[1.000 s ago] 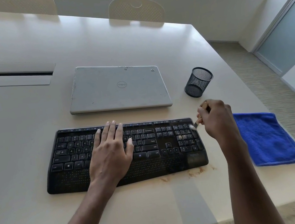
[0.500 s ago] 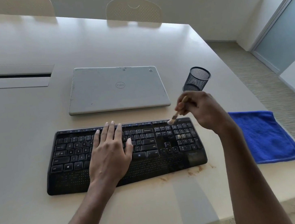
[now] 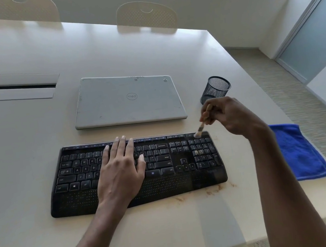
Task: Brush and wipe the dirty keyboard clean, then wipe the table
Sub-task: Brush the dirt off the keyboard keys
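Fingers (image 3: 214, 108) round one brush (image 3: 200, 129) — one keyboard (image 3: 163, 159)

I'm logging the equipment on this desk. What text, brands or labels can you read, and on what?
"DELL", seen upside down: round logo on the laptop lid.
"backspace", "enter", "shift", "Q", "W", "E": keys of the keyboard.
Top-row and number-pad legends: too small to read.

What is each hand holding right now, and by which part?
The right hand grips the small brush by its handle. The left hand holds nothing; it rests flat on the keyboard.
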{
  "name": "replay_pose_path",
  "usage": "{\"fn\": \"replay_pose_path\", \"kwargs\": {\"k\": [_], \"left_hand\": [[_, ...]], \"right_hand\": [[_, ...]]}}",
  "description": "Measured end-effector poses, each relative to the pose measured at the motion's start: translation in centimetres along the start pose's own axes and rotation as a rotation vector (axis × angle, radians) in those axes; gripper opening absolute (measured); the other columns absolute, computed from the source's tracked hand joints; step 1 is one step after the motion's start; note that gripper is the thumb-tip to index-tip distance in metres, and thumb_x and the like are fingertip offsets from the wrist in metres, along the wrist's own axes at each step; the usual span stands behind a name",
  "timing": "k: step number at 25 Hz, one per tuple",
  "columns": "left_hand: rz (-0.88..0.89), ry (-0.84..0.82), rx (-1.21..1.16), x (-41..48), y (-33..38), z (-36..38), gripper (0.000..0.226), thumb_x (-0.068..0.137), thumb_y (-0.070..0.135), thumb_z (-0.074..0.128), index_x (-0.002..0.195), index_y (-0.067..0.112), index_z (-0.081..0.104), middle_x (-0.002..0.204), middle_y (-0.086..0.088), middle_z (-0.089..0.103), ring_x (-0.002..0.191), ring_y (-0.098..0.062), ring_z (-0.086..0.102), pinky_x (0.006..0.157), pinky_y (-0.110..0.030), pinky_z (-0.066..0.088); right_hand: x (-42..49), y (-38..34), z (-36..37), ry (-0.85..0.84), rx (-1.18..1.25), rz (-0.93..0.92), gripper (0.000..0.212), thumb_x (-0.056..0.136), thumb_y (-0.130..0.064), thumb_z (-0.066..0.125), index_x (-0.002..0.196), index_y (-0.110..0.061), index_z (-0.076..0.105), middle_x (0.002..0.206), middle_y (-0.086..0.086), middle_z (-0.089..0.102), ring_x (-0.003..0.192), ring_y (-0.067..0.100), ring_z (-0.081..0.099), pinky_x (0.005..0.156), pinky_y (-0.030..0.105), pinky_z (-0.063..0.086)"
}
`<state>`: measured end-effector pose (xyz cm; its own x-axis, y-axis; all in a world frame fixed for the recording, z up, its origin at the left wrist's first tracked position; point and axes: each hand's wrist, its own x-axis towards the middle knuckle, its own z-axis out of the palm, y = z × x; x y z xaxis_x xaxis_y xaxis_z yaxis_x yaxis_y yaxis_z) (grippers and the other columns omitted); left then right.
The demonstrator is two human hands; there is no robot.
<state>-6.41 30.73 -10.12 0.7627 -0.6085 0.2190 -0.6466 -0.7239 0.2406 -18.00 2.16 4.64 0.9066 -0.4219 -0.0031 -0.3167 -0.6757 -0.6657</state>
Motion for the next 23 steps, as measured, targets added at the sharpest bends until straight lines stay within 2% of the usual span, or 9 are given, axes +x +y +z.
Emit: {"fn": "replay_pose_path", "kwargs": {"k": [3, 7, 9, 13, 16, 18, 21, 23], "left_hand": [[0.004, -0.001, 0.007, 0.0, 0.0, 0.0, 0.069, 0.103, 0.053, 0.031, 0.157, 0.011, 0.044, 0.164, -0.013, 0.042, 0.156, -0.026, 0.033, 0.129, -0.048, 0.024], [0.001, 0.004, 0.007, 0.1, 0.1, 0.0, 0.069, 0.103, 0.053, 0.031, 0.157, 0.012, 0.045, 0.163, -0.013, 0.042, 0.155, -0.026, 0.033, 0.129, -0.048, 0.024], [0.001, 0.004, 0.005, 0.0, 0.1, 0.0, 0.069, 0.103, 0.053, 0.032, 0.157, 0.012, 0.045, 0.163, -0.014, 0.042, 0.155, -0.026, 0.034, 0.129, -0.048, 0.024], [0.001, -0.001, 0.001, 0.0, 0.0, 0.0, 0.069, 0.103, 0.053, 0.031, 0.157, 0.012, 0.044, 0.164, -0.013, 0.042, 0.156, -0.026, 0.033, 0.129, -0.048, 0.023], [0.003, 0.000, -0.002, -0.1, 0.0, 0.0, 0.070, 0.103, 0.053, 0.031, 0.157, 0.012, 0.044, 0.164, -0.013, 0.041, 0.156, -0.026, 0.032, 0.129, -0.048, 0.023], [-0.003, 0.005, -0.006, -0.1, 0.0, 0.0, 0.069, 0.102, 0.052, 0.032, 0.157, 0.012, 0.044, 0.164, -0.014, 0.042, 0.156, -0.026, 0.032, 0.130, -0.048, 0.022], [-0.002, 0.001, -0.007, 0.0, 0.0, 0.1, 0.069, 0.102, 0.052, 0.032, 0.157, 0.012, 0.044, 0.164, -0.014, 0.041, 0.156, -0.026, 0.032, 0.130, -0.048, 0.023], [0.001, -0.004, -0.006, 0.0, 0.0, 0.1, 0.070, 0.102, 0.053, 0.031, 0.157, 0.012, 0.044, 0.164, -0.013, 0.040, 0.157, -0.025, 0.031, 0.130, -0.048, 0.022]], "right_hand": [[0.3, 0.1, 1.1, -0.056, 0.037, -0.017, 0.027, 0.093, 0.018, 0.054, 0.087, -0.004, 0.070, 0.085, 0.013, 0.077, 0.077, 0.026, 0.072, 0.076, 0.031, 0.062], [-0.7, 1.3, -0.7, 0.052, -0.157, 0.114, 0.030, 0.094, 0.017, 0.050, 0.080, -0.004, 0.066, 0.080, 0.014, 0.073, 0.058, 0.003, 0.062, 0.063, 0.016, 0.053], [-1.1, 0.3, -0.1, 0.069, -0.135, 0.068, 0.027, 0.095, 0.014, 0.053, 0.081, -0.005, 0.067, 0.082, 0.012, 0.073, 0.061, -0.002, 0.063, 0.065, 0.012, 0.051], [-1.4, -1.8, 2.7, -0.067, -0.014, -0.079, 0.028, 0.094, 0.016, 0.053, 0.088, -0.006, 0.070, 0.085, 0.009, 0.076, 0.076, 0.014, 0.074, 0.073, 0.019, 0.059], [-2.0, -0.6, 1.3, -0.028, -0.049, 0.006, 0.025, 0.094, 0.016, 0.053, 0.084, -0.001, 0.069, 0.083, 0.017, 0.074, 0.064, 0.007, 0.064, 0.067, 0.014, 0.052], [-2.4, 0.2, 0.2, 0.034, -0.105, 0.067, 0.026, 0.095, 0.013, 0.053, 0.080, -0.002, 0.068, 0.079, 0.017, 0.073, 0.057, 0.004, 0.057, 0.065, 0.020, 0.050], [-2.3, -0.6, 0.7, 0.058, -0.093, -0.003, 0.026, 0.095, 0.011, 0.055, 0.084, -0.008, 0.070, 0.080, 0.006, 0.075, 0.064, 0.008, 0.066, 0.068, 0.020, 0.056], [-2.1, -1.5, 1.8, 0.002, -0.019, -0.056, 0.027, 0.095, 0.013, 0.054, 0.088, -0.006, 0.070, 0.083, 0.007, 0.076, 0.074, 0.016, 0.073, 0.072, 0.019, 0.059]]}}
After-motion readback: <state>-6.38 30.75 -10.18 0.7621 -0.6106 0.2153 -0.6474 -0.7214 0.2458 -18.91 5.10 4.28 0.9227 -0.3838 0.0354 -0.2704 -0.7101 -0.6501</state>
